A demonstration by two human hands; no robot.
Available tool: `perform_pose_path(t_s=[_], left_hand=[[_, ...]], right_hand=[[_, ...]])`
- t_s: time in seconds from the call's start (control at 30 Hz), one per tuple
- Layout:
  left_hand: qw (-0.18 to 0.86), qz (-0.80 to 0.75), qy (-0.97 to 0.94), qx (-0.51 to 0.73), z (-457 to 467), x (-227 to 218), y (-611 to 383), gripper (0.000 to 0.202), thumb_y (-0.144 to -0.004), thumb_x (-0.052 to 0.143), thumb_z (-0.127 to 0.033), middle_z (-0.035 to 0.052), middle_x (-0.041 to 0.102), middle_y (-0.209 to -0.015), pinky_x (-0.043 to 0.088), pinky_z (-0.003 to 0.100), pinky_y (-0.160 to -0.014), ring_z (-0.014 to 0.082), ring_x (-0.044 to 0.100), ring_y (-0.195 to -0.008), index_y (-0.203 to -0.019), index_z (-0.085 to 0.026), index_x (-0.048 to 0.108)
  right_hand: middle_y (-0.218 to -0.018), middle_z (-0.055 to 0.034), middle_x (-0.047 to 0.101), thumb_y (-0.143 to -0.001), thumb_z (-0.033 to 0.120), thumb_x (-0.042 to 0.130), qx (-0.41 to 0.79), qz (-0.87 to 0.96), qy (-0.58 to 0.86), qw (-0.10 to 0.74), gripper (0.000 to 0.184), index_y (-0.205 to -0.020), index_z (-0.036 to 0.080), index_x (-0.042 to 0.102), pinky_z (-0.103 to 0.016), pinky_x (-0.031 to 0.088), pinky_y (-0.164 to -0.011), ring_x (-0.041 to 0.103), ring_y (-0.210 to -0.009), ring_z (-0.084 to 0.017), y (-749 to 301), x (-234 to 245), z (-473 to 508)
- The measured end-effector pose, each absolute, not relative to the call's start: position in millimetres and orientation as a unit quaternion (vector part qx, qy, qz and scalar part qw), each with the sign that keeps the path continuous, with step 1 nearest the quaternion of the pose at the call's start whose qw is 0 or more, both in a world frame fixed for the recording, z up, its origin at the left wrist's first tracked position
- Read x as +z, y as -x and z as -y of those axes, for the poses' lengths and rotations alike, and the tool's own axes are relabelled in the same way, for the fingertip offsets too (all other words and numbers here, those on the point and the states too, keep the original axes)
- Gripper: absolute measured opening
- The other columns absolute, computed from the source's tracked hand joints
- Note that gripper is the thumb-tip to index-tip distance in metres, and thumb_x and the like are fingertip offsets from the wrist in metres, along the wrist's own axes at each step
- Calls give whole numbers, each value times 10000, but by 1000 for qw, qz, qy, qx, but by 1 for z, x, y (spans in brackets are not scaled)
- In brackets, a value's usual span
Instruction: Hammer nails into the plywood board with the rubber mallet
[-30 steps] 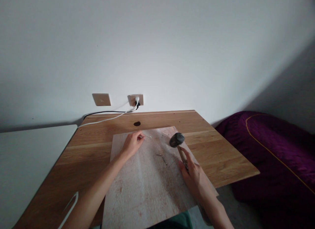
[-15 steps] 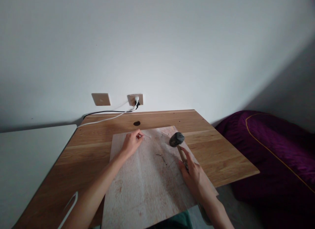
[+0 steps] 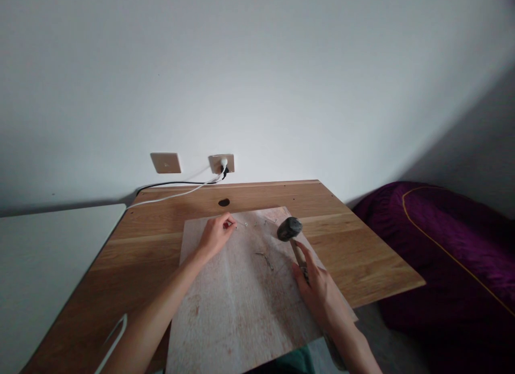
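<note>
My right hand is wrapped around the wooden handle of a mallet. Its dark, rounded head hovers over the right side of a pale wooden board. Near the board's far left corner, my left hand rests with thumb and forefinger pinched together. A small nail shows at those fingertips, mostly hidden. To the right of them, several small nails, one of them a nail, stand in a row along the far part of the board. Loose nails lie near its middle.
Under the board is a wooden table with a cable hole. White and black cables run from a wall socket along its back edge. A white surface adjoins on the left; a purple cover lies on the right.
Very little differs. The left fingertips have shifted slightly, and the mallet stays raised at almost the same place.
</note>
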State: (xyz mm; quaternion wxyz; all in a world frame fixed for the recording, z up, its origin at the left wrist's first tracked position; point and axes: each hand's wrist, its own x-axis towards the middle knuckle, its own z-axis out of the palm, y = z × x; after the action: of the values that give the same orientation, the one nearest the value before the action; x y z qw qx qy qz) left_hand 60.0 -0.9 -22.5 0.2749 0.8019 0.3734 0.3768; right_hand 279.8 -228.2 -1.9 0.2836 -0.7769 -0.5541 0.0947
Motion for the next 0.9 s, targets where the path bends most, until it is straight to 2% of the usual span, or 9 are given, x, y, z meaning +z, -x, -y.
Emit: perform_pose_path(t_s=[0.23,0.7,0.8,0.9], left_hand=[[278,-367,-803,378,2,-19,-60,78,-872,664,-161,0,740,-769,473,243,-684,148,673,-700,-805,-201,671],[257,-380,-811,363,4,-19,-60,103,-878,676,-132,11,751,-801,489,258,-728,164,691,-737,-806,-204,672],[252,-388,-811,358,4,-18,-60,102,-878,677,-133,12,750,-804,485,261,-728,165,688,-739,-805,-204,669],[252,-389,-813,353,5,-17,-60,98,-877,676,-138,11,752,-807,486,264,-730,165,684,-735,-808,-208,669]], right_hand=[[-1346,-207,700,-1032,394,362,87,566,765,296,566,-1548,169,426,-481,558,-1007,709,-1199,-313,-280,-3,228],[-1331,-198,710,-1050,389,345,80,566,766,292,547,-1549,177,416,-469,576,-965,743,-1126,-304,-279,-1,228],[-1313,-190,721,-1054,365,343,78,569,772,272,541,-1560,182,398,-462,586,-931,750,-1104,-309,-277,2,228],[-1228,-159,763,-1066,321,332,69,579,776,239,516,-1563,200,387,-420,605,-821,783,-981,-301,-273,6,227]])
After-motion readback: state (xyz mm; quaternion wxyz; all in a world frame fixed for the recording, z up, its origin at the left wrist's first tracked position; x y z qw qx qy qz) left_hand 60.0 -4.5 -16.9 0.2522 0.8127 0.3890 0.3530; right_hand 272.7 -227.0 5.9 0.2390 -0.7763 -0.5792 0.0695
